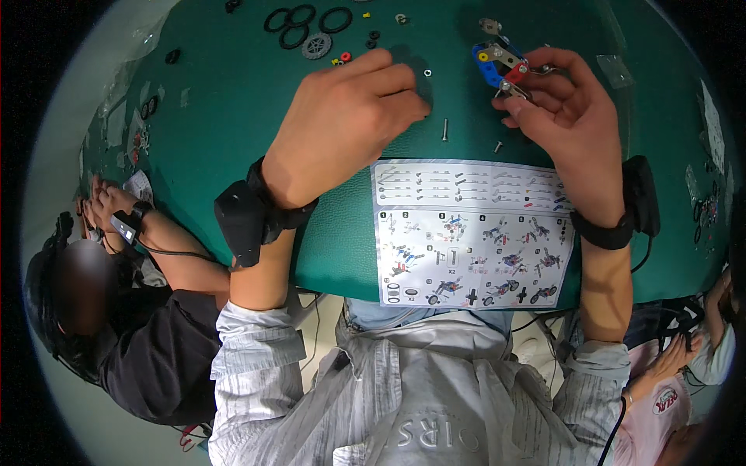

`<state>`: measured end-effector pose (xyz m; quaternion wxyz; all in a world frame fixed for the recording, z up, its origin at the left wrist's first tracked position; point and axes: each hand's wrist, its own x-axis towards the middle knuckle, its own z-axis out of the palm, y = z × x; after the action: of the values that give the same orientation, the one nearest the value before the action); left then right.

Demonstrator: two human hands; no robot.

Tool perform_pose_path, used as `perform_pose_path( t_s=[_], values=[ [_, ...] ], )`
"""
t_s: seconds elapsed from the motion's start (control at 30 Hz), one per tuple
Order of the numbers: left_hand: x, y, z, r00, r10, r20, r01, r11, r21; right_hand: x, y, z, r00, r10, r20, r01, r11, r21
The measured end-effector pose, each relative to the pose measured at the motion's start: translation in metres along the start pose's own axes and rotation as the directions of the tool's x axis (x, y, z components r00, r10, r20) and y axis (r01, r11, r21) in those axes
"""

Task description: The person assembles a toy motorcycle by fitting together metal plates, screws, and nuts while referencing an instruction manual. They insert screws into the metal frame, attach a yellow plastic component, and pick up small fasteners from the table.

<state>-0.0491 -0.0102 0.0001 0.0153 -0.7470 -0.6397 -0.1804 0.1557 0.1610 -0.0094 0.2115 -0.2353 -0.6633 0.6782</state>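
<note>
My right hand (573,105) grips a partly built toy model (489,70) made of blue and red plastic pieces and silver metal plates joined with screws. To its left, my left hand (346,116) is over the green table, its fingers drawn together in a pinch. Whatever lies between those fingertips is too small or hidden to tell. A long screw (445,130) and a shorter screw (498,146) lie between my hands, and a small nut (427,73) rests farther back. Nearer to me, a printed instruction sheet (474,256) with assembly drawings lies flat.
Black rubber rings (336,20), a grey spoked wheel (317,46) and a red washer (346,57) lie beyond my left hand. A clear plastic bag (615,71) is at the right. Another person's hand (113,203) rests at the left table edge; more loose parts (705,208) lie far right.
</note>
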Motion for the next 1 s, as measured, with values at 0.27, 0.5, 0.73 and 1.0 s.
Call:
perform_pose_path(
  t_s=[0.27,0.5,0.73,1.0],
  values=[
    [0.010,0.009,-0.005,0.993,-0.033,-0.116,0.027,0.998,-0.053,-0.004,-0.010,-0.003,0.998,0.065,0.011,-0.064,0.992,-0.109],
    [0.004,0.004,-0.010,0.997,-0.039,-0.065,0.035,0.997,-0.066,0.005,-0.006,-0.002,1.000,0.002,0.002,-0.002,1.000,-0.006],
    [0.005,0.006,-0.003,0.997,0.005,-0.083,-0.012,0.996,-0.083,0.000,-0.020,0.000,0.995,0.100,-0.018,-0.098,0.989,0.110],
    [0.006,0.005,-0.002,0.999,-0.002,-0.053,-0.001,0.998,-0.056,0.003,-0.016,0.000,0.994,0.111,-0.026,-0.108,0.991,0.084]
  ],
)
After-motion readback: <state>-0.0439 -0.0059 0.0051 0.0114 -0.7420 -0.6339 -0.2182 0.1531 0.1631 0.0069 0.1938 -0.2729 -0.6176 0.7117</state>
